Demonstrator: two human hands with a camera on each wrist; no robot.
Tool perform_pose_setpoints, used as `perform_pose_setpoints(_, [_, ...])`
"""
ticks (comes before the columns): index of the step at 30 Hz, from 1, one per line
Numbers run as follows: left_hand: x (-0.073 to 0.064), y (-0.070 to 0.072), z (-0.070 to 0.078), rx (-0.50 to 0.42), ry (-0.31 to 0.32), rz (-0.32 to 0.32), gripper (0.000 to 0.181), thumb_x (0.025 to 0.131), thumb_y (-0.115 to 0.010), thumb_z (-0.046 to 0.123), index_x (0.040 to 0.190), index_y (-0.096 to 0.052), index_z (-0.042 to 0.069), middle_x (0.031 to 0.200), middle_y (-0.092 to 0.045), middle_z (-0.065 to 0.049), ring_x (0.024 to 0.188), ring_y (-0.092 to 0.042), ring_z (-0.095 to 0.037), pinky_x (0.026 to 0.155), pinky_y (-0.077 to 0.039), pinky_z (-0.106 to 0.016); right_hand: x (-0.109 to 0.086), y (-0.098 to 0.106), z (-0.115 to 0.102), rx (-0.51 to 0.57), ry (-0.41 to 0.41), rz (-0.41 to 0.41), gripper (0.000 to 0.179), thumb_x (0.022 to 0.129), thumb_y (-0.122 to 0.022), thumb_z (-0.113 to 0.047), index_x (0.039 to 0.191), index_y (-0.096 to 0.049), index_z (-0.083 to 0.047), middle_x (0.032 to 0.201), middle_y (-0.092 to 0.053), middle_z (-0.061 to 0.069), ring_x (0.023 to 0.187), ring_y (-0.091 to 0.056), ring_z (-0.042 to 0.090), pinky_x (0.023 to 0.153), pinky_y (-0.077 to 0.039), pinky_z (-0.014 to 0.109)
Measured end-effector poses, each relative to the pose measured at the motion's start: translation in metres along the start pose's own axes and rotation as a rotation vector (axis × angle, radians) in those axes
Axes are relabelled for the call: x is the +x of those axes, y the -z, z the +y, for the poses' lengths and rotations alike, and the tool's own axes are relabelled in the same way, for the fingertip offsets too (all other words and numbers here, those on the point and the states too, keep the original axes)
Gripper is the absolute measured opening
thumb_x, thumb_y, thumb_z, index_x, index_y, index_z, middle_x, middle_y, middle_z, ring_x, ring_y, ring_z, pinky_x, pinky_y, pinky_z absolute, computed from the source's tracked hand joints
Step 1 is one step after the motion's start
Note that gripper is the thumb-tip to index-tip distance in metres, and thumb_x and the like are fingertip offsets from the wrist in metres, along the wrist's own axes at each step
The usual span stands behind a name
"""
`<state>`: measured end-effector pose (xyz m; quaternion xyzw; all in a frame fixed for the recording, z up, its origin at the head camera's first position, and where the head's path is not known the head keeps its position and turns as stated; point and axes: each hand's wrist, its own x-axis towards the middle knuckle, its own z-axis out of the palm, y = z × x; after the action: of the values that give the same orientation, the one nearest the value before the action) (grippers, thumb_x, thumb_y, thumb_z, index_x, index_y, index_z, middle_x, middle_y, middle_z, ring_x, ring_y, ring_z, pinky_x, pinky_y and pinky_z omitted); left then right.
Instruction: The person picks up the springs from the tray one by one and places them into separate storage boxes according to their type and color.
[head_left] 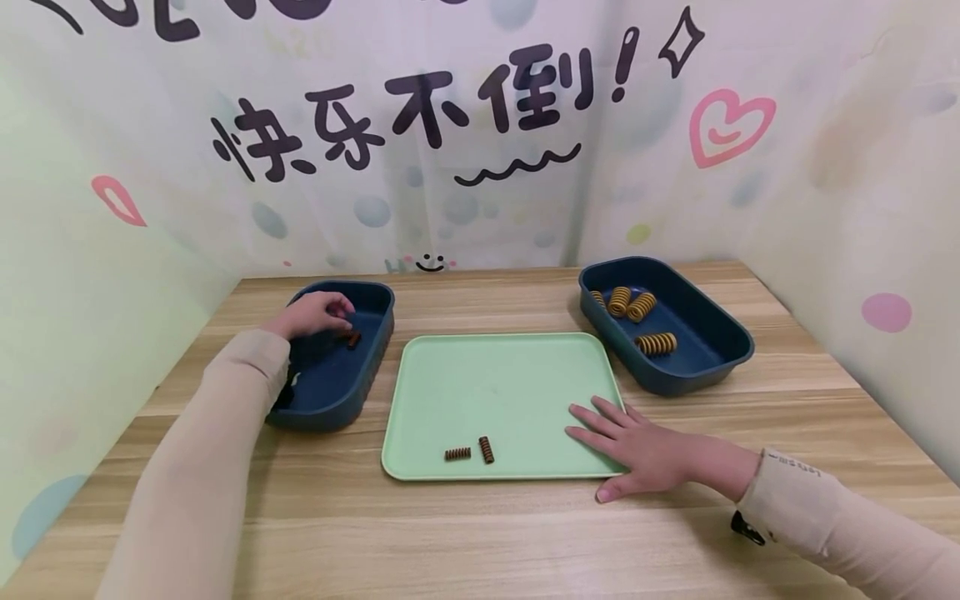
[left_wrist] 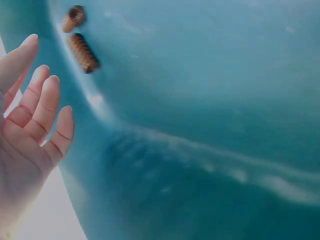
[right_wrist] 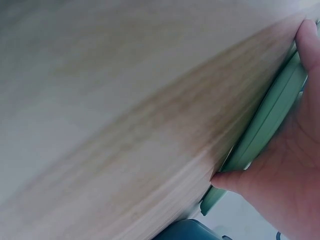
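Note:
My left hand point(head_left: 311, 314) is inside the left blue bin point(head_left: 382, 333), its fingers loosely bent and holding nothing. Two small brown coil springs point(left_wrist: 83, 54) lie in that bin, close to the fingertips in the left wrist view but apart from them. My right hand point(head_left: 648, 450) rests on the front right corner of the pale green tray point(head_left: 502, 383), fingers spread over it and thumb on the table. On the tray's front part lie two small brown springs, one sideways point(head_left: 457, 454) and one more upright in the view point(head_left: 486, 450).
Right of the tray stands another blue bin point(head_left: 705, 354) with several larger yellow-brown springs point(head_left: 656, 343). All of it stands on a wood-grain table point(head_left: 450, 533). A printed cloth point(head_left: 480, 217) hangs behind and at the sides.

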<state>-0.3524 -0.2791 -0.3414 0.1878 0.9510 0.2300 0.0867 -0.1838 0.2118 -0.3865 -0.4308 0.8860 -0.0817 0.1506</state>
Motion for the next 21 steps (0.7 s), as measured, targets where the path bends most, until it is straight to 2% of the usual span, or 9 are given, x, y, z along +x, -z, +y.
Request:
perform_pose_setpoints(9, [0.008,0.011,0.028,-0.047,-0.120,0.041,0.025,0.089,-0.058,0.007,0.109,-0.055,-0.006,0.101,-0.058,-0.022,0.093,-0.052,-0.031,0.087,-0.040,-0.046,0.000,0.000,0.002,-0.007,-0.009,-0.004,0.078,0.086,-0.047,-0.058,0.145,-0.026,-0.012,0.152,-0.010,0.014,0.135,-0.005,0.047,0.096,-0.014,0.070])
perform_pose_setpoints(13, [0.010,0.014,0.044,-0.027,-0.139,0.026,0.027,0.090,-0.058,0.011,0.112,-0.054,-0.004,0.105,-0.058,-0.021,0.095,-0.052,-0.031,0.089,-0.040,-0.046,0.000,0.000,0.002,-0.005,-0.013,-0.007,0.078,0.086,-0.047,-0.058,0.145,-0.026,-0.012,0.152,-0.010,0.014,0.135,-0.005,0.046,0.096,-0.014,0.070])
perform_pose_setpoints(21, [0.008,0.012,0.087,0.007,-0.185,-0.025,0.030,0.090,-0.058,0.018,0.116,-0.054,0.002,0.111,-0.057,-0.016,0.095,-0.054,-0.028,0.088,-0.044,-0.044,0.000,-0.001,0.002,-0.015,-0.007,-0.001,0.078,0.086,-0.048,-0.058,0.145,-0.027,-0.011,0.152,-0.012,0.015,0.135,-0.006,0.047,0.096,-0.014,0.070])
